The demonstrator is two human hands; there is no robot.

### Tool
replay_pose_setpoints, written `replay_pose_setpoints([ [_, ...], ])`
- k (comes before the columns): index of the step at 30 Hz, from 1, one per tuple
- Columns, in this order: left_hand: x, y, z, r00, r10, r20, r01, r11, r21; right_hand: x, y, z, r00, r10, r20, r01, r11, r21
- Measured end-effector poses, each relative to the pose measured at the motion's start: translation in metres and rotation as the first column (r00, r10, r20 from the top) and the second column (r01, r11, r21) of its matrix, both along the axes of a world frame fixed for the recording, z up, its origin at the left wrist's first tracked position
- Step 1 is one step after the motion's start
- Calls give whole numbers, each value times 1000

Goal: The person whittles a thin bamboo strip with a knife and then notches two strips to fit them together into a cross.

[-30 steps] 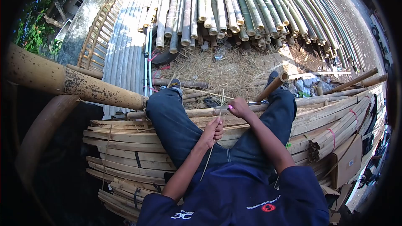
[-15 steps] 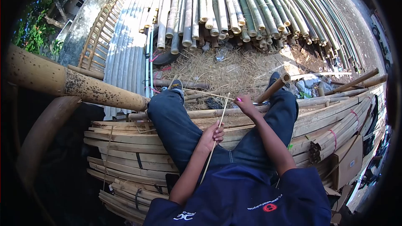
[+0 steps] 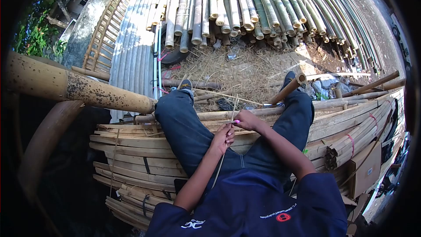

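Between my knees, my left hand (image 3: 224, 137) is closed around a thin bamboo strip (image 3: 217, 173), whose upper end rises above the fingers and whose lower end reaches my shirt. My right hand (image 3: 246, 120) is closed on a small pink-handled tool (image 3: 237, 121) against the strip, just above and touching the left hand. The tool's blade, if any, is too small to make out. Both hands are over my lap, in front of the jeans (image 3: 184, 125).
Split bamboo slats (image 3: 136, 142) lie under and beside my legs. A thick spotted bamboo pole (image 3: 109, 96) juts in from the left. Long bamboo poles (image 3: 237, 0) are stacked ahead, beyond shavings (image 3: 210, 68) on the ground. A cardboard box (image 3: 367, 169) is at the right.
My right hand has moved left and down along the strip to meet my left hand. The thin sliver that stretched toward the left from the right hand no longer shows there.
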State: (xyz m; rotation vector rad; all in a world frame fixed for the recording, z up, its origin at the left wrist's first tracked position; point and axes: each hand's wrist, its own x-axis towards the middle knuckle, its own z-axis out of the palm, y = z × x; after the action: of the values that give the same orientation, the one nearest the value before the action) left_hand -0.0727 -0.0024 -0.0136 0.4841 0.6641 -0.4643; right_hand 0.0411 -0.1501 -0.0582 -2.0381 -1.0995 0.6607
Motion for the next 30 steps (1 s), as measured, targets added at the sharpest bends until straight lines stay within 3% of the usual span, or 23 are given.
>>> replay_pose_setpoints([
  [6, 2, -4, 0, 999, 18, 29, -23, 982, 186, -2, 5, -7, 969, -120, 215, 122, 992, 0],
  [9, 6, -4, 1, 997, 73, 15, -75, 983, 169, 1, 6, -8, 934, -229, 274, 240, 971, -8],
  [11, 4, -4, 2, 996, 88, 2, -88, 987, 138, 13, 4, -16, 881, -369, 298, 414, 904, -105],
  [16, 6, -3, 5, 993, 119, -16, -117, 990, 74, 23, 3, -19, 839, -374, 395, 452, 883, -124],
  [18, -5, -9, 16, 997, -24, 74, 19, 998, 66, 40, -8, -23, 625, -727, 284, 771, 518, -371],
  [20, -22, -33, 50, 984, -140, 109, 134, 989, 60, 69, -56, -27, 535, -799, 274, 831, 441, -338],
  [23, -21, -28, 67, 965, -213, 152, 207, 977, 59, 78, -55, -10, 493, -831, 257, 862, 427, -274],
  [24, -14, -26, 69, 956, -238, 174, 234, 971, 46, 76, -54, -32, 478, -854, 206, 877, 452, -163],
  [25, -6, -22, 69, 955, -235, 184, 230, 972, 45, 70, -51, -32, 478, -852, 213, 877, 454, -156],
  [27, 7, -13, 65, 935, -270, 229, 203, 940, 275, 55, -42, -36, 475, -857, -200, 880, 459, 121],
  [28, 13, -9, 62, 932, -289, 220, 213, 925, 313, 51, -36, -38, 491, -803, -338, 869, 478, 126],
  [29, 17, -8, 61, 934, -282, 219, 207, 927, 312, 46, -36, -38, 495, -801, -337, 866, 484, 124],
  [30, 21, -7, 60, 927, -308, 212, 223, 910, 349, 41, -31, -17, 661, -708, -249, 748, 648, 144],
])
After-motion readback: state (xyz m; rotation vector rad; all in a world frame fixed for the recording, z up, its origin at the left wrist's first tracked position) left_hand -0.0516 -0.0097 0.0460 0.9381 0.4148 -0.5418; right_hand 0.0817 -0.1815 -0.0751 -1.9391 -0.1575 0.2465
